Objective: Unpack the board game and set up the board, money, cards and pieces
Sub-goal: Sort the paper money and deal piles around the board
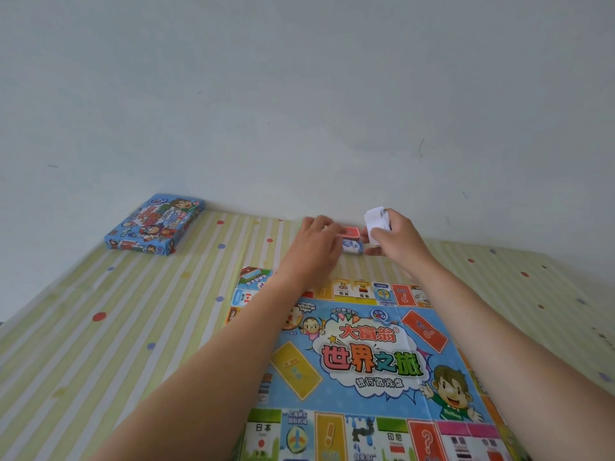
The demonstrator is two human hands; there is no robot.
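Observation:
The colourful game board [362,357] lies unfolded on the striped cloth in front of me. Beyond its far edge, my left hand [316,242] pinches a red card [351,232] just above a small blue pile of cards [352,246]. My right hand [396,236] grips a white stack of cards or paper [375,222], held upright beside the red card. The blue game box [154,224] lies far left against the wall.
A yellow-green striped cloth with dots [109,327] covers the surface. A pale wall [299,94] rises directly behind the hands and the box.

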